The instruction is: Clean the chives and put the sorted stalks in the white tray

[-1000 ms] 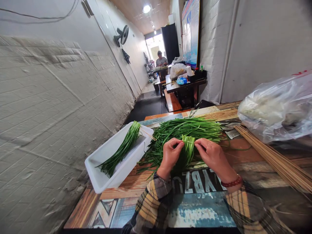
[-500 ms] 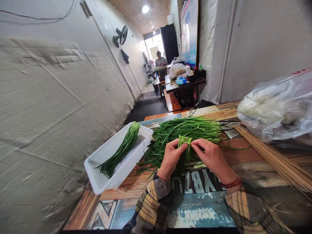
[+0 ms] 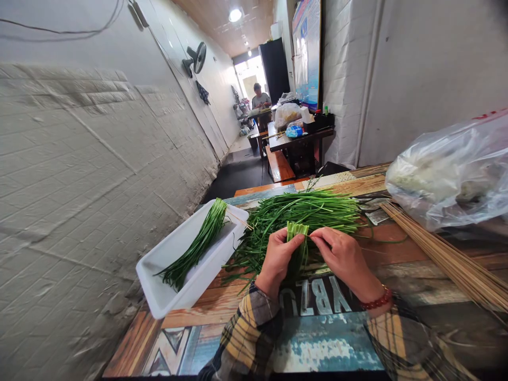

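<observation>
My left hand [image 3: 277, 259] is closed round a small bunch of green chives [image 3: 297, 229], its thumb pressed across the front below the evenly lined-up pale stem ends. The leaves hang down behind my fingers. At the right side of this bunch, my right hand [image 3: 343, 256] pinches thumb and forefinger together on something thin that I cannot make out. Behind both hands a large heap of loose chives [image 3: 309, 206] lies on the table. On the left, another chive bunch [image 3: 198, 246] rests in a white tray [image 3: 156, 296], with thin sticks poking out near its stem end.
A pile of thin bamboo skewers [image 3: 448, 259] lies on the right of the patterned wooden table [image 3: 325, 344]. Beyond it sits a clear plastic bag [image 3: 448, 174] with pale contents. A brick wall [image 3: 79, 185] runs along the left. Farther back, a person [image 3: 261, 98] sits at another table.
The bunch and my left hand have shifted very slightly left in view. My right fingertips are now a little farther from the bunch, still pinched.
</observation>
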A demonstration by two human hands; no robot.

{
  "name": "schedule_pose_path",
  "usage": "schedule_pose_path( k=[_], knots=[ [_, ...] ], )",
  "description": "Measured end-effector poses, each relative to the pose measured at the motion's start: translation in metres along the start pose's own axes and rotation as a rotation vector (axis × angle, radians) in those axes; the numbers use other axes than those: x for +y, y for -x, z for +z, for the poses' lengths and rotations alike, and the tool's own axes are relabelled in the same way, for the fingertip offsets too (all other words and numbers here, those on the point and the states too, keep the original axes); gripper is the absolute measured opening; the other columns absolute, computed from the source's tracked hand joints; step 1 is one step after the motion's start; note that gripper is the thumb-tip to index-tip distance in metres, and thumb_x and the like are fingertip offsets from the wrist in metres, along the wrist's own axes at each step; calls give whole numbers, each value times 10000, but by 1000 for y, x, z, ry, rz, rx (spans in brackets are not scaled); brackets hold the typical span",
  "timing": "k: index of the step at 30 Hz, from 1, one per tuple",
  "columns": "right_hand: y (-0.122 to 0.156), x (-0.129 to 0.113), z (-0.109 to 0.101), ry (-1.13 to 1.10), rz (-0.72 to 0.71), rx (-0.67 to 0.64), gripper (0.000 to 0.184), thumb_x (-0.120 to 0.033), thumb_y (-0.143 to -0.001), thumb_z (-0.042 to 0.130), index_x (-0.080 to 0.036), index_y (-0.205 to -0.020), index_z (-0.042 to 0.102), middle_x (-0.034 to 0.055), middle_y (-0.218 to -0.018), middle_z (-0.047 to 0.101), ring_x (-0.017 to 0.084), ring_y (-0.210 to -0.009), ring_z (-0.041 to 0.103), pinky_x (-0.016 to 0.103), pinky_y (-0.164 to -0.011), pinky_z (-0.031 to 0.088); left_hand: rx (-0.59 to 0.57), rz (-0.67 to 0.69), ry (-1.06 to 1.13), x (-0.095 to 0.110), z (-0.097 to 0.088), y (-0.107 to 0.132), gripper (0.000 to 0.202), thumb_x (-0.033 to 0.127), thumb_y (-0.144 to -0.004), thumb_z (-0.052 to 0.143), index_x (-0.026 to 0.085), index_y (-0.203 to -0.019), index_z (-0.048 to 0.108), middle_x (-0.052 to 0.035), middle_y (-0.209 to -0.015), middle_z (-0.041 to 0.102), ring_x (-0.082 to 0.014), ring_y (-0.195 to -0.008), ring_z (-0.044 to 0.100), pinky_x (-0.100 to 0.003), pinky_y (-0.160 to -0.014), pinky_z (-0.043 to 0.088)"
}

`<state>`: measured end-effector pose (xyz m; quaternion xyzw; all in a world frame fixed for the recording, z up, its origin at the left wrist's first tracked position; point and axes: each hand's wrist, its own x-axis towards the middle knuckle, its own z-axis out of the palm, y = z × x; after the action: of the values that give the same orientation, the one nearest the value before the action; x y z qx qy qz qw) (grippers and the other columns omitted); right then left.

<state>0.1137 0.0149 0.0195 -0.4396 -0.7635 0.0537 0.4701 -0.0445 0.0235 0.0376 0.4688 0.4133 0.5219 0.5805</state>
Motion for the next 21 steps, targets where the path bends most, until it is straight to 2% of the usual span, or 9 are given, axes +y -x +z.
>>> schedule_pose_path(
  k=[8,11,13,17,21],
  knots=[
    [0,-2,2,-3,3,-17,168,-213,-942,455,-195,-830,580,21,-766,641,176,-715,603,291,-684,431,44,-1,-5,-1,5,-1,300,335,-563,831,109,-704,692,-2,-654,630,-78,-590,505,-205,-606,406],
    [0,1,0,15,10,-9,163,-227,-942,458,-199,-835,578,21,-781,649,176,-721,610,290,-688,431,1,22,-19,0,1,-1,303,338,-603,810,120,-786,707,-15,-740,655,-96,-652,533,-217,-658,422],
    [0,3,-2,29,17,7,159,-231,-942,459,-201,-838,576,21,-791,654,174,-723,615,288,-688,430,13,48,-7,-1,-3,-3,285,348,-644,783,138,-821,708,-12,-777,659,-100,-687,538,-215,-682,417],
    [-1,6,-4,36,21,12,164,-239,-943,452,-204,-839,574,16,-781,652,167,-708,617,282,-673,431,115,107,14,-5,-9,-7,245,369,-687,748,158,-806,707,11,-749,632,-86,-682,502,-199,-670,384],
    [0,7,-3,41,22,-4,181,-244,-946,441,-204,-834,578,20,-787,659,168,-717,622,283,-678,431,96,148,-46,-5,-10,-7,217,357,-708,730,148,-755,692,22,-702,579,-83,-670,453,-201,-661,358]
  ],
)
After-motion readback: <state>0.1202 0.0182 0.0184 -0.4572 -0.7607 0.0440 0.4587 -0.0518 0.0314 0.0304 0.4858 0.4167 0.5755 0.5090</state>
